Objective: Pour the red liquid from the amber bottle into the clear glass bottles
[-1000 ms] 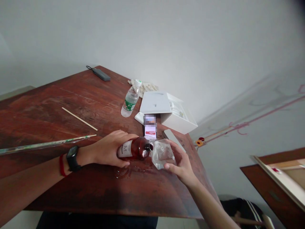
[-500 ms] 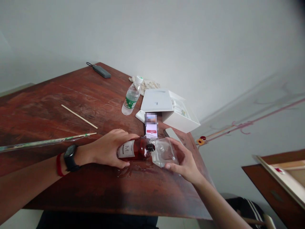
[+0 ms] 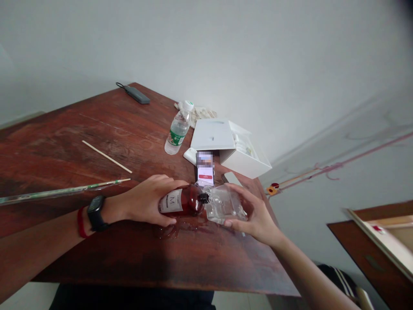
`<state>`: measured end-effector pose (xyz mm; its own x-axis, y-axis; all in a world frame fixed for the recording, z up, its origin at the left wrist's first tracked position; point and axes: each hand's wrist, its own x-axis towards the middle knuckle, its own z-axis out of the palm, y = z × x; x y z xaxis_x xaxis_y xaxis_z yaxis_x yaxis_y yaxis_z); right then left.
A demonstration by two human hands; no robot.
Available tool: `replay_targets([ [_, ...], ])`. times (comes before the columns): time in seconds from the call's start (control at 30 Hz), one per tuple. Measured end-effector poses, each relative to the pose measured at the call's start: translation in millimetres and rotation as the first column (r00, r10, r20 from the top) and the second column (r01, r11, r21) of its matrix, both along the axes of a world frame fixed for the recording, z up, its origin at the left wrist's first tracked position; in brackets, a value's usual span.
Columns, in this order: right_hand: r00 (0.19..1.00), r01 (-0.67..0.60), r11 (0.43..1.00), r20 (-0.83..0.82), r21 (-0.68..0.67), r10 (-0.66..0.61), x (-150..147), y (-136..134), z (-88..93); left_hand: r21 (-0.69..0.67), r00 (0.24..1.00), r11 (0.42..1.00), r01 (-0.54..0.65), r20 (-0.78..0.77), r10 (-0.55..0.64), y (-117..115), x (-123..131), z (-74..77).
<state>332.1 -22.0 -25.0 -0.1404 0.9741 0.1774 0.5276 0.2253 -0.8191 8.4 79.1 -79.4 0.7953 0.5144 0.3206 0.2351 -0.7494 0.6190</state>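
My left hand (image 3: 151, 200) is wrapped round a dark red bottle (image 3: 190, 201) with a white label marked "M". The bottle lies tilted on its side, its black threaded neck pointing right, at the mouth of a clear square container (image 3: 222, 209). My right hand (image 3: 253, 213) grips that container from its right side, thumb below and fingers above. Clear liquid seems to be inside the container, though how much I cannot tell. Wet drops (image 3: 171, 230) glisten on the table under the bottle.
Behind my hands are a phone (image 3: 205, 170), a water bottle (image 3: 177, 131), a white box (image 3: 213, 135) and a cloth (image 3: 203, 113). A thin wooden stick (image 3: 106, 156) and a wrapped stick (image 3: 64, 193) lie left. A grey device (image 3: 137, 94) sits at the far corner of the wooden table (image 3: 122, 262).
My right hand has shifted slightly right and tipped the clear container further over. The bottle's neck now sits at its opening. My left hand has hardly moved.
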Motion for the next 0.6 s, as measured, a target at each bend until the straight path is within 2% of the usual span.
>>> replay_targets([
  [0.2,0.994,-0.011,0.997,0.111,0.074,0.003,-4.2,1.9,15.0,-0.010,1.000,1.000,0.006,0.000,-0.006,-0.5,0.7,2.0],
  [0.6,0.957,-0.058,0.996,0.289,0.069,0.036,0.6,5.0,30.4,-0.028,0.999,0.999,0.044,0.016,-0.044,0.5,0.5,5.2],
])
